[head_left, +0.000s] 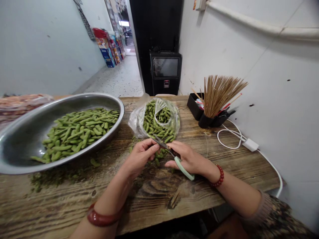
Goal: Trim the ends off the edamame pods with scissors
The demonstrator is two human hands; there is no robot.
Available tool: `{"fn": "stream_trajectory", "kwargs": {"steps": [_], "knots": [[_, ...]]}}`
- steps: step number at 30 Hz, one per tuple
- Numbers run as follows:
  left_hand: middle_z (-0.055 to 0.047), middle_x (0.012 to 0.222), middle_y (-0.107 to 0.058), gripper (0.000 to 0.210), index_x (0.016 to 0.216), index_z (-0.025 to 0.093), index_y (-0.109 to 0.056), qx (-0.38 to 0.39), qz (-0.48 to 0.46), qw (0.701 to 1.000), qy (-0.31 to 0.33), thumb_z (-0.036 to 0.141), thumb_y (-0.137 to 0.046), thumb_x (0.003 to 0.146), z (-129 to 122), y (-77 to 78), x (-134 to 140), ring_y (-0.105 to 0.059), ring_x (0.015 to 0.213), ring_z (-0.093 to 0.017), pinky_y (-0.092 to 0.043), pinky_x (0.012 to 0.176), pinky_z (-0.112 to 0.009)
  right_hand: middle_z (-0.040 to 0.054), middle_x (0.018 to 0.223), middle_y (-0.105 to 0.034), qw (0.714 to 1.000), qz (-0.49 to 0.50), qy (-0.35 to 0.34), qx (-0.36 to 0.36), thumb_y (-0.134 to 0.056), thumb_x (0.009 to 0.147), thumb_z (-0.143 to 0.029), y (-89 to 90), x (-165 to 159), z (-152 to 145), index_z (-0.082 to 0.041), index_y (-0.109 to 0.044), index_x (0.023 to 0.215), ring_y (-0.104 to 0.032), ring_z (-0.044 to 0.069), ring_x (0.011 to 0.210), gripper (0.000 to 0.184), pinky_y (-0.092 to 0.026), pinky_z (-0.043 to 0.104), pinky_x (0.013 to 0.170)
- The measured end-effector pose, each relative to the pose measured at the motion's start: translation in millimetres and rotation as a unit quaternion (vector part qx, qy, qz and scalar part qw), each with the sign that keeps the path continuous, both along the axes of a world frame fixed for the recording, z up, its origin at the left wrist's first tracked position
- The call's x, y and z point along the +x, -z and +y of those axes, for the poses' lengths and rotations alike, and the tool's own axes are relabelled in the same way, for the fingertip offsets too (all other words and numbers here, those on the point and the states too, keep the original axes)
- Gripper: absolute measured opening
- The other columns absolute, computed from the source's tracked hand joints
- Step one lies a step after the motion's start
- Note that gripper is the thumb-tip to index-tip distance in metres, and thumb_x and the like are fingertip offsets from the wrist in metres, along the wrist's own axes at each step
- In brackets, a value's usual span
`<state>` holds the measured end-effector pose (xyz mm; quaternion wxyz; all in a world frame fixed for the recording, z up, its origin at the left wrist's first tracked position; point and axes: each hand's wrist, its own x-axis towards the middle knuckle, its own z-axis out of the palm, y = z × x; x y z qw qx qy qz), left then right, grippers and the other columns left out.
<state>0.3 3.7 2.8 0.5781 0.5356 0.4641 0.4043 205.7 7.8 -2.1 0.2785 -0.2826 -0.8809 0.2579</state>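
My right hand [186, 156] grips a pair of scissors [183, 168] with pale green handles, the blades pointing up and left. Close to the blade tips, my left hand [142, 153] is closed in a pinch; what lies between its fingers is too small or hidden to make out. Just beyond both hands is a clear plastic bag [136, 120] of green edamame pods [150, 114], with a few pods on the wood below its mouth. To the left, a large oval metal bowl [23, 132] holds a heap of edamame pods [83, 131].
Trimmed green bits [53, 177] litter the wooden table [139, 212] by the bowl. Bamboo skewers [219, 94] stand in a black holder [205, 121] at the right, near a white cable with an adapter [250, 145]. A packed plastic bag [23, 104] lies behind the bowl.
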Motion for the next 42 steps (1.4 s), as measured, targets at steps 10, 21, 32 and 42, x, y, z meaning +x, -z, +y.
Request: {"fn": "stream_trajectory", "kwargs": {"steps": [10, 21, 32, 42], "knots": [[0.002, 0.061, -0.051, 0.023, 0.072, 0.013, -0.065, 0.024, 0.027, 0.999, 0.016, 0.036, -0.065, 0.077, 0.2, -7.0, -7.0, -0.036, 0.053, -0.008, -0.027, 0.047, -0.020, 0.0113, 0.101, -0.060, 1.000, -0.006, -0.001, 0.010, -0.066, 0.083, -0.034, 3.8, -0.1, -0.9, -0.014, -0.052, 0.110, -0.055, 0.022, 0.094, 0.037, -0.047, 0.036, 0.085], [0.001, 0.076, -0.057, 0.015, 0.076, 0.015, -0.064, -0.017, -0.116, 0.993, -0.023, 0.024, -0.074, 0.071, 0.5, -1.1, -1.3, -0.044, 0.056, -0.006, -0.035, 0.047, -0.016, 0.0087, 0.098, -0.060, 0.995, 0.075, 0.058, -0.018, -0.070, 0.079, -0.034, -0.1, 0.2, 4.3, -0.014, -0.054, 0.117, -0.057, 0.020, 0.089, 0.046, -0.048, 0.033, 0.081], [0.000, 0.068, -0.062, 0.018, 0.080, 0.014, -0.065, -0.066, -0.232, 0.968, -0.073, 0.017, -0.078, 0.068, 2.2, 0.1, -3.5, -0.057, 0.058, -0.006, -0.048, 0.055, -0.014, 0.0097, 0.098, -0.059, 0.999, 0.019, 0.019, 0.040, -0.070, 0.077, -0.043, 3.4, -1.5, 2.6, -0.014, -0.051, 0.116, -0.053, 0.023, 0.089, 0.052, -0.046, 0.037, 0.081], [0.001, 0.063, -0.061, 0.021, 0.076, 0.014, -0.064, -0.064, -0.205, 0.974, -0.070, 0.022, -0.079, 0.066, -0.4, -1.8, 0.5, -0.052, 0.051, -0.006, -0.043, 0.046, -0.014, 0.0115, 0.096, -0.058, 0.996, -0.012, 0.030, 0.089, -0.069, 0.077, -0.047, 3.7, -1.0, 1.4, -0.013, -0.046, 0.123, -0.052, 0.025, 0.087, 0.061, -0.047, 0.038, 0.075]]}}
